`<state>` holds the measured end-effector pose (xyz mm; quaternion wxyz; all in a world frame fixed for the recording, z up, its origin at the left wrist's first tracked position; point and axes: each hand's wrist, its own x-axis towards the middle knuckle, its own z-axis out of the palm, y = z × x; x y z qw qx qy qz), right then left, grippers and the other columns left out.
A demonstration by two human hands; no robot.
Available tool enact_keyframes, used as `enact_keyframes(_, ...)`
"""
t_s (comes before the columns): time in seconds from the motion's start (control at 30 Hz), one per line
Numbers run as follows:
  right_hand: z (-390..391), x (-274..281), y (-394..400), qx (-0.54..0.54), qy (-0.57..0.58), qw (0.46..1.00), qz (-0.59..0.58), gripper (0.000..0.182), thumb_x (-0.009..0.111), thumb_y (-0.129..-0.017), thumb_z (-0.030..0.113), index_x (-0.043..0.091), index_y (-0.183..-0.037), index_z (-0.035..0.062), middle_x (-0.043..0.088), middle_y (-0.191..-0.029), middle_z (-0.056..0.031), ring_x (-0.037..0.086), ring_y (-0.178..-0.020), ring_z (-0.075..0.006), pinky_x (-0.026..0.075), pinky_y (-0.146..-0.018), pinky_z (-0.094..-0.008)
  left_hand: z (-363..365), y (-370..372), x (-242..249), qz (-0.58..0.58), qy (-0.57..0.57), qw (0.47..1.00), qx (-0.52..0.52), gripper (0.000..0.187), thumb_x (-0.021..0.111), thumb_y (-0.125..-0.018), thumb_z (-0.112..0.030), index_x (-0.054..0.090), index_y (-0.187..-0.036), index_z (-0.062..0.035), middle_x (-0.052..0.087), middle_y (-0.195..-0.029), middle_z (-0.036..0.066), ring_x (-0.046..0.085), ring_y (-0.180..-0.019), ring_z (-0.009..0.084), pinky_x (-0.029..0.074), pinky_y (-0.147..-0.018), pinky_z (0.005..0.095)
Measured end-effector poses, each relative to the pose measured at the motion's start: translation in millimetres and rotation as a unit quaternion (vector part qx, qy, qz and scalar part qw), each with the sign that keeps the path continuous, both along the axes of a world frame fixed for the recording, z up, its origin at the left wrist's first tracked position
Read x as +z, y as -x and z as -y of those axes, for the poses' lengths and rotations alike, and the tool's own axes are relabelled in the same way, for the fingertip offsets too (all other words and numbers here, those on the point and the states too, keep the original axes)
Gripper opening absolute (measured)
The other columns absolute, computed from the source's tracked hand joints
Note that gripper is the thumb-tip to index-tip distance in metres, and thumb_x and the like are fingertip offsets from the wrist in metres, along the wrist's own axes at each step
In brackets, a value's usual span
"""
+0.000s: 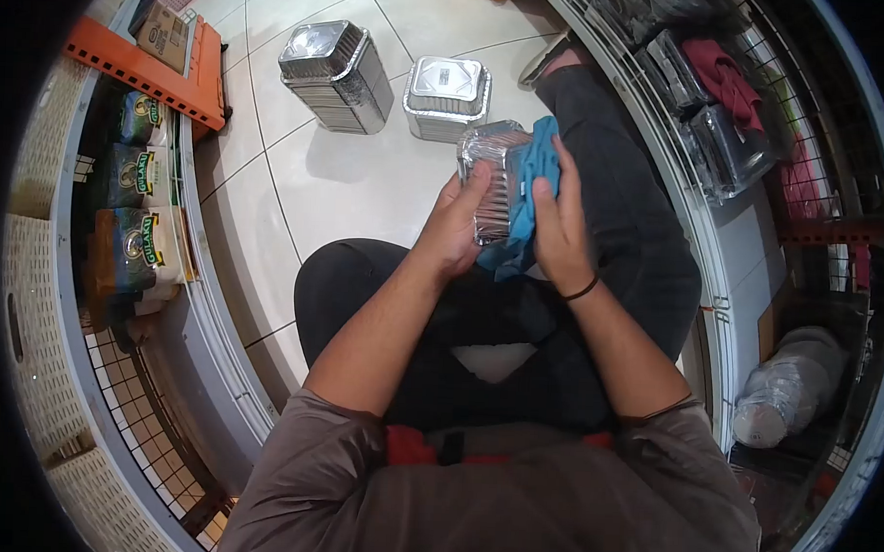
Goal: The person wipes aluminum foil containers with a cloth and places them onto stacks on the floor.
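My left hand (455,228) grips a stack of foil trays (492,171) held up in front of me, its ribbed side facing the camera. My right hand (559,217) presses a blue cloth (533,187) against the right side of that stack. I am seated on the tiled floor with my legs in black trousers below the hands.
Two more stacks of foil trays stand on the floor, one (337,73) at the back left and one (446,96) beside it. An orange shelf (142,71) and packaged goods (137,236) line the left. A wire rack (719,140) with trays and red cloth stands on the right.
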<state>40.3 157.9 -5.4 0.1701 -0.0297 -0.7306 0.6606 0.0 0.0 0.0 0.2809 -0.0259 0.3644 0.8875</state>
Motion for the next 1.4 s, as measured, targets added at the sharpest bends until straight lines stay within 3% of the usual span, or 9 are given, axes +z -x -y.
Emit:
enact_keyframes(0.17, -9.0, 6.7, -3.1, -0.042, -0.091, 0.992, -0.074, 0.048, 0.048, -0.117, 0.029, 0.047, -0.155, 0.0002, 0.055, -0.148, -0.0187, 0.056, -0.129, -0.0244, 0.041, -0.115, -0.0347, -3.2, -13.9, -5.7, -0.071, 0.072, 0.989, -0.105, 0.039, 0.059, -0.114, -0.033, 0.062, -0.134, 0.0, 0.073, -0.106, 0.005, 0.068, -0.089, 0.008, 0.057, -0.08, 0.0232)
enact_keyframes(0.47, -51.4, 1.8, -31.0, -0.011, 0.125, 0.987, 0.105, 0.043, 0.049, -0.117, 0.027, 0.05, -0.149, -0.0009, 0.063, -0.119, -0.0064, 0.055, -0.094, -0.0081, 0.048, -0.086, -0.0225, -50.0, -32.5, -3.6, -0.217, 0.138, 0.966, -0.028, 0.036, 0.055, -0.116, -0.034, 0.062, -0.131, -0.0018, 0.072, -0.103, 0.004, 0.066, -0.084, 0.0054, 0.055, -0.074, 0.0211)
enact_keyframes(0.63, -94.8, -3.5, -43.9, 0.046, 0.041, 0.991, 0.118, 0.04, 0.051, -0.115, 0.026, 0.052, -0.145, -0.0003, 0.066, -0.119, -0.0101, 0.06, -0.095, -0.0118, 0.05, -0.087, -0.0242, -47.4, -18.8, -2.4, -0.142, 0.107, 0.982, 0.066, 0.037, 0.055, -0.116, -0.036, 0.062, -0.131, -0.0026, 0.071, -0.102, 0.003, 0.065, -0.084, 0.0053, 0.055, -0.076, 0.0216)
enact_keyframes(0.67, -12.7, 8.6, -12.2, 0.043, 0.016, 0.992, 0.119, 0.04, 0.051, -0.115, 0.026, 0.052, -0.145, -0.0003, 0.066, -0.119, -0.0101, 0.06, -0.095, -0.0118, 0.05, -0.087, -0.0242, -9.0, -2.6, -7.7, -0.13, 0.091, 0.984, 0.082, 0.037, 0.055, -0.116, -0.036, 0.062, -0.132, -0.0027, 0.071, -0.102, 0.003, 0.065, -0.084, 0.0053, 0.055, -0.076, 0.0217)
enact_keyframes(0.83, -19.4, -6.5, -12.4, 0.049, -0.04, 0.992, 0.112, 0.039, 0.056, -0.113, 0.028, 0.056, -0.142, 0.0006, 0.068, -0.115, -0.01, 0.062, -0.093, -0.0118, 0.051, -0.083, -0.0234, 1.3, 7.7, -10.4, -0.183, 0.145, 0.97, 0.062, 0.049, 0.055, -0.114, -0.046, 0.06, -0.141, -0.005, 0.074, -0.122, 0.011, 0.074, -0.102, 0.016, 0.06, -0.094, 0.0311)
enact_keyframes(0.97, -39.4, 12.2, -12.3, 0.07, 0.12, 0.966, 0.217, 0.039, 0.062, -0.11, 0.023, 0.059, -0.141, -0.0008, 0.069, -0.104, -0.0061, 0.063, -0.088, -0.01, 0.055, -0.083, -0.0238, 14.6, 32.6, 8.5, 0.021, -0.138, 0.981, 0.135, 0.059, 0.05, -0.113, -0.054, 0.057, -0.148, -0.0064, 0.072, -0.133, 0.013, 0.073, -0.113, 0.0227, 0.059, -0.1, 0.0374)
enact_keyframes(1.17, -6.6, 30.3, -23.0, 0.062, 0.179, 0.965, 0.18, 0.034, 0.07, -0.105, 0.018, 0.067, -0.132, -0.0015, 0.072, -0.101, -0.0054, 0.063, -0.084, -0.0098, 0.054, -0.078, -0.0219, 17.7, 36.0, -19.6, 0.007, -0.267, 0.963, 0.019, 0.058, 0.046, -0.116, -0.05, 0.054, -0.151, -0.0043, 0.067, -0.143, 0.016, 0.068, -0.126, 0.0227, 0.055, -0.108, 0.0399)
enact_keyframes(1.33, -28.8, 29.4, -26.5, 0.079, 0.294, 0.938, 0.165, 0.031, 0.073, -0.103, 0.013, 0.07, -0.13, -0.0027, 0.073, -0.1, -0.0044, 0.063, -0.08, -0.0079, 0.054, -0.075, -0.02, 0.4, 35.6, -26.9, 0.001, -0.093, 0.992, 0.084, 0.069, 0.071, -0.105, -0.048, 0.051, -0.155, -0.0054, 0.065, -0.146, 0.016, 0.065, -0.129, 0.0266, 0.05, -0.113, 0.042)
enact_keyframes(1.4, -35.5, 29.8, -23.7, 0.06, 0.268, 0.949, 0.155, 0.03, 0.072, -0.103, 0.013, 0.07, -0.128, -0.003, 0.073, -0.099, -0.0047, 0.063, -0.08, -0.0076, 0.053, -0.075, -0.0197, 4.0, 39.3, -25.0, -0.226, 0.05, 0.96, 0.155, 0.083, 0.084, -0.091, -0.044, 0.049, -0.157, -0.005, 0.063, -0.148, 0.017, 0.064, -0.131, 0.0291, 0.047, -0.115, 0.0435)
